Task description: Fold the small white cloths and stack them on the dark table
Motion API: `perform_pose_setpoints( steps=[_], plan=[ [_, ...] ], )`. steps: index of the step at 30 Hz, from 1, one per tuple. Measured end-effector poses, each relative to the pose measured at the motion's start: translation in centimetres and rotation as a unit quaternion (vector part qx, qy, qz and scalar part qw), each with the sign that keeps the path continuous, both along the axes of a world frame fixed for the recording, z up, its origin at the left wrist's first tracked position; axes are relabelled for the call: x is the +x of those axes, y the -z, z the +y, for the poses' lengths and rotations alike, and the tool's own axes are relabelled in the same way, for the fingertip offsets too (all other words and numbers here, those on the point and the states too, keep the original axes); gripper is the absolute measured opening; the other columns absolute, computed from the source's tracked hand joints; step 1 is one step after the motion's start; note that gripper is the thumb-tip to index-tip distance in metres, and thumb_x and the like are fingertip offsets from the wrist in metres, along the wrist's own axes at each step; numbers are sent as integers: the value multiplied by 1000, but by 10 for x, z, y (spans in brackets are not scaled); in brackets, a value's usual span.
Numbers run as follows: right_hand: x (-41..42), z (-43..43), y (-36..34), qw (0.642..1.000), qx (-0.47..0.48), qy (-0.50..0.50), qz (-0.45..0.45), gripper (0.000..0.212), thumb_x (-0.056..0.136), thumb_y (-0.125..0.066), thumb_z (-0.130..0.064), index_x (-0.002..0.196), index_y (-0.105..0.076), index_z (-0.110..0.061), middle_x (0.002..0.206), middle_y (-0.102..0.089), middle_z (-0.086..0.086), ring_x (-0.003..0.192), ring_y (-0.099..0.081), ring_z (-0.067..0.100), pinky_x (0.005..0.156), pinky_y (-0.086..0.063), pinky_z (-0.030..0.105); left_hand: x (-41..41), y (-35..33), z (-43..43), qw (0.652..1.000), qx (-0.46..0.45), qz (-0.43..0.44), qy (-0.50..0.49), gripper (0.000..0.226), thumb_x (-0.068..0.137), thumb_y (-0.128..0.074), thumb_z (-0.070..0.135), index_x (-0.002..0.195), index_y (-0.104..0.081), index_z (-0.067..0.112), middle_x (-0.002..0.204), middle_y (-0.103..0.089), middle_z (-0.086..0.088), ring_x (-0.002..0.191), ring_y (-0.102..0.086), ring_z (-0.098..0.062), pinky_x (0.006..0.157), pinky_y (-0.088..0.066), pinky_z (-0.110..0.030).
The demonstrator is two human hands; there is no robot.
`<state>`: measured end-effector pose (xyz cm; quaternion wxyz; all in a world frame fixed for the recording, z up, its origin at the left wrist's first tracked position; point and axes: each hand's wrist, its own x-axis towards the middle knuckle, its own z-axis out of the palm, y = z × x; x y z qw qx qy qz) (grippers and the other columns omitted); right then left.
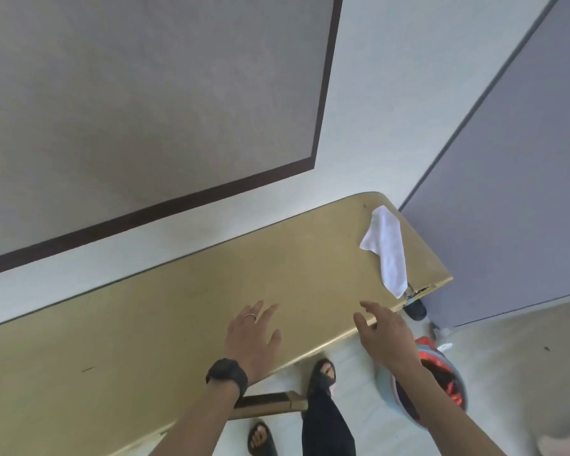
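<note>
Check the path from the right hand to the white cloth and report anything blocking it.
Nothing visible blocks it. Only table surface lies between the right hand, open over the near edge, and the white cloth at the table's far right end.

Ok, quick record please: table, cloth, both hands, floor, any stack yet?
table: tan top
cloth: one white cloth, loosely bunched, at the table's right end, its tip over the near edge
left hand: open above the table, holding nothing
right hand: open at the near edge, short of the cloth
floor: pale blue and red object under the right arm, kind unclear
stack: none in view
</note>
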<state>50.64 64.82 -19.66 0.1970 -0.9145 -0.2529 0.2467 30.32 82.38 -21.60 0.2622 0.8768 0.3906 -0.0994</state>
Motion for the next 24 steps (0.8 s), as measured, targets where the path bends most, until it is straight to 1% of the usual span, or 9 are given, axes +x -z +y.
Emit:
perform_pose_setpoints(
  steps=[4, 7, 10, 14, 17, 20, 22, 23, 24],
  plan=[
    [75, 48, 41, 998, -54, 1, 28, 47, 95, -50, -47, 136, -52, -23, 128, -62, -2, 118, -56, 22, 95, -46, 38, 47, 42, 23, 998, -28, 54, -32, 58, 98, -42, 41, 153, -24, 37, 162, -20, 3, 149, -18, -20, 120, -18, -39],
    [132, 88, 75, 995, -94, -1, 32, 53, 94, -48, -50, 138, -48, -20, 130, -61, 1, 119, -55, 26, 93, -46, 41, 74, 78, 37, 992, -49, 93, -69, 60, 97, -42, 47, 154, -22, 38, 164, -16, -1, 149, -16, -23, 121, -15, -42],
    [176, 124, 105, 991, -134, 1, -9, 60, 96, -44, -54, 140, -45, -12, 134, -53, 7, 122, -50, 30, 83, -43, 41, 93, 108, 52, 989, -42, 118, -84, 60, 100, -35, 51, 155, -17, 37, 166, -1, -3, 151, -2, -27, 122, -7, -47],
    [202, 152, 135, 978, -200, 20, -58, 66, 96, -39, -60, 133, -42, -5, 124, -45, 12, 116, -44, 32, 72, -38, 40, 101, 131, 64, 986, -52, 119, -105, 65, 100, -30, 56, 155, 1, 43, 165, 11, 2, 151, 13, -25, 120, 1, -52],
    [196, 160, 150, 976, -200, 10, -81, 54, 99, -40, -51, 127, -43, -5, 119, -46, 12, 111, -43, 32, 70, -39, 40, 99, 139, 60, 985, -59, 125, -107, 68, 99, -32, 57, 153, 8, 47, 162, 21, 9, 149, 19, -22, 120, 2, -56],
    [171, 157, 157, 974, -173, -85, -120, 29, 99, -44, -27, 114, -51, -4, 111, -53, 16, 104, -47, 35, 67, -39, 40, 97, 138, 61, 984, -73, 134, -96, 70, 99, -34, 56, 152, 10, 47, 161, 25, 11, 149, 22, -22, 120, 2, -56],
    [145, 150, 157, 972, -130, -160, -109, 12, 93, -50, -16, 98, -53, -5, 96, -55, 16, 93, -49, 37, 63, -39, 42, 99, 132, 68, 982, -93, 136, -91, 73, 98, -41, 50, 154, 5, 45, 163, 19, 8, 150, 17, -23, 120, -2, -55],
    [129, 145, 151, 972, -99, -195, -91, 4, 91, -48, -11, 91, -51, -8, 88, -53, 14, 85, -49, 36, 61, -37, 42, 101, 125, 71, 983, -98, 125, -89, 74, 98, -45, 46, 154, 2, 43, 164, 13, 4, 151, 11, -25, 121, -5, -54],
    [112, 141, 143, 969, -63, -229, -69, 6, 90, -44, -8, 86, -45, -13, 80, -49, 10, 77, -47, 33, 59, -35, 42, 103, 117, 74, 988, -90, 99, -83, 75, 97, -49, 42, 155, -1, 41, 165, 6, 0, 151, 3, -27, 122, -9, -50]
  ],
)
